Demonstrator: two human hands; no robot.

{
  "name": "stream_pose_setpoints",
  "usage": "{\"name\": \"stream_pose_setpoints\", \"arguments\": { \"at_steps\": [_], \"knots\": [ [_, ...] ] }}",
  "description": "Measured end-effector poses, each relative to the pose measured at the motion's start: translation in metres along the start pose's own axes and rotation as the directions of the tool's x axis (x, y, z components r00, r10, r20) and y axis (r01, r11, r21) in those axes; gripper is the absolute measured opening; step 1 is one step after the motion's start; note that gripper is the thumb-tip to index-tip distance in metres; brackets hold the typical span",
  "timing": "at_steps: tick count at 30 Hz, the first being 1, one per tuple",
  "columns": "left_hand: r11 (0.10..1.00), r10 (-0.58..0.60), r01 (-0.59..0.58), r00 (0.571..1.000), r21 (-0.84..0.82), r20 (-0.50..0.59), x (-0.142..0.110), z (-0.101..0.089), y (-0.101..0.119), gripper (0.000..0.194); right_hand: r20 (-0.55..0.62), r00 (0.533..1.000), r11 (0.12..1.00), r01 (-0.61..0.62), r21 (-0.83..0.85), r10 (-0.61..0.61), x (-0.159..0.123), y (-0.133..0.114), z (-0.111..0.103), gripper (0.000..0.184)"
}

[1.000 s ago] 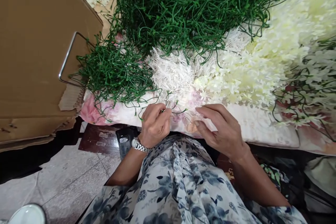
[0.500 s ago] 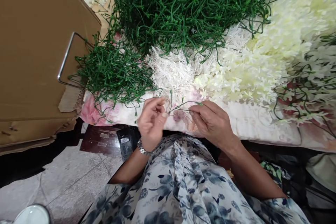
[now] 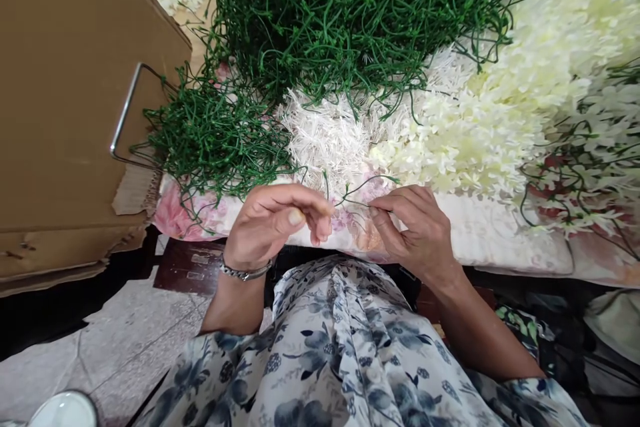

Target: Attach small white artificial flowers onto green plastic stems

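Observation:
Between thumb and forefinger, my right hand (image 3: 415, 230) pinches a thin green plastic flower stem (image 3: 357, 201) with forked branches. My left hand (image 3: 283, 220) is close to the stem's other end, thumb and fingers apart, and nothing shows in its grasp. Just beyond the hands lies a heap of thin white pieces (image 3: 327, 140). A small pile of green stems (image 3: 220, 137) is to its left, and cream artificial petals (image 3: 460, 147) spread to its right.
A large mass of green stems (image 3: 350, 20) rises at the back. At left stands a cardboard box (image 3: 85, 93) with a bent metal wire (image 3: 125, 107) beside it. White flowers on stems (image 3: 595, 167) lie at right. Floral cloth (image 3: 500, 233) covers the front edge.
The right hand has closed on the stem, which was at the left hand before. My left hand has opened and turned, moving a little leftward off the stem.

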State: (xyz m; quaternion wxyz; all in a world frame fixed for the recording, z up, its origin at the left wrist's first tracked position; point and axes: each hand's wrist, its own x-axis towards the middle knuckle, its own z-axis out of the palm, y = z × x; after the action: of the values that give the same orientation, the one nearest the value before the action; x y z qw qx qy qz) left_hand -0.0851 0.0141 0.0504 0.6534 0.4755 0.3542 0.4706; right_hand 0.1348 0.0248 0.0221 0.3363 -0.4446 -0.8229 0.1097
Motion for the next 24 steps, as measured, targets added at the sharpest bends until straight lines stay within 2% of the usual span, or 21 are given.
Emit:
{"name": "stream_pose_setpoints", "arguments": {
  "at_steps": [3,6,8,9,10,12,15,18,20,24],
  "knots": [
    [0.999,0.047,-0.045,0.990,-0.013,0.134,-0.005,-0.007,-0.002,0.025,-0.003,1.000,1.000,-0.010,-0.014,0.010,-0.001,0.000,-0.003,0.008],
    [0.976,0.217,-0.205,0.953,-0.078,0.210,-0.012,-0.020,0.000,0.024,-0.034,0.999,1.000,-0.001,0.004,0.001,-0.002,0.001,-0.007,0.008],
    [0.949,0.314,-0.296,0.925,-0.110,0.213,-0.018,-0.024,0.003,0.025,-0.049,0.999,1.000,0.004,0.028,-0.002,-0.002,0.000,-0.009,0.009],
    [0.945,0.326,-0.313,0.929,-0.097,0.173,-0.021,-0.024,0.005,0.025,-0.054,0.999,0.999,0.006,0.041,-0.003,-0.002,-0.001,-0.010,0.010],
    [0.946,0.323,-0.318,0.942,-0.061,0.088,-0.024,-0.021,0.005,0.023,-0.060,0.998,0.998,0.010,0.056,-0.006,-0.003,-0.002,-0.011,0.010],
    [0.961,0.277,-0.276,0.958,0.025,-0.078,-0.027,-0.008,0.002,0.020,-0.080,0.997,0.996,0.026,0.091,-0.019,-0.004,-0.006,-0.012,0.012],
    [0.998,0.059,-0.050,0.973,0.049,-0.222,-0.027,0.020,-0.014,0.017,-0.109,0.994,0.989,0.033,0.147,-0.017,-0.007,-0.013,-0.013,0.012],
    [0.999,-0.036,0.039,0.978,0.012,-0.207,-0.020,0.039,-0.028,0.021,-0.107,0.994,0.985,0.038,0.170,-0.020,-0.009,-0.017,-0.012,0.011],
    [0.999,-0.023,0.033,0.974,0.043,-0.224,-0.014,0.044,-0.029,0.024,-0.087,0.995,0.984,0.070,0.161,-0.057,-0.010,-0.017,-0.013,0.011],
    [0.953,0.031,0.044,0.970,0.300,-0.240,-0.003,0.046,-0.020,0.025,0.038,0.983,0.979,0.176,0.102,-0.180,-0.013,-0.015,-0.019,0.007]
  ]
}}
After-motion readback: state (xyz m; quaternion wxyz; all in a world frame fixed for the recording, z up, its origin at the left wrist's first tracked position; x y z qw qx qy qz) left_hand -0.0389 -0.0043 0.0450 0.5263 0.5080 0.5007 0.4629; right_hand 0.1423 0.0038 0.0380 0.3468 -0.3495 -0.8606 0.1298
